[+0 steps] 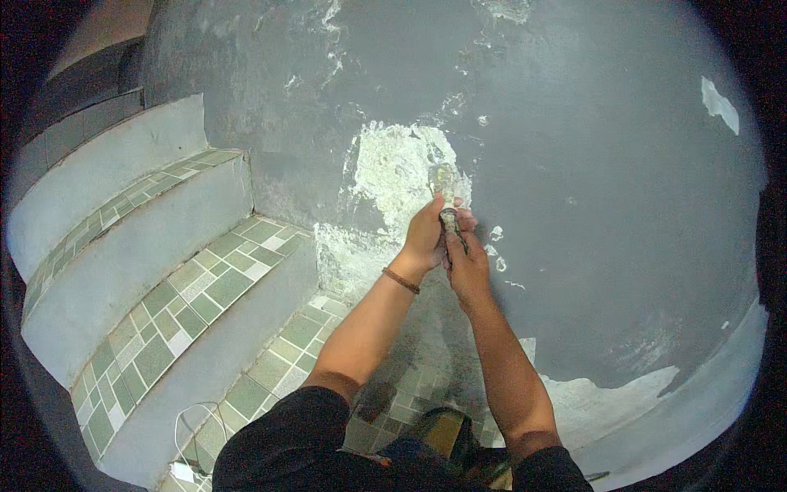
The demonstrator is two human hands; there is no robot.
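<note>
A scraper [443,180] with a pale, crusted blade points up at the wall in front of me. My right hand [469,266] is closed round its dark handle. My left hand [424,235], above a brown braided bracelet, closes on the scraper from the left side, near where blade and handle join. Behind the blade is a rough whitish bare patch [398,168] in the grey painted wall [590,205]. Whether the blade's edge touches the wall, I cannot tell.
Tiled steps [205,279] in green and white rise along the left. A thin white cable [182,426] lies at the lower left. More paint is gone from the wall's lower right, leaving a pale area [611,402]. Below my arms is a tiled floor [402,414].
</note>
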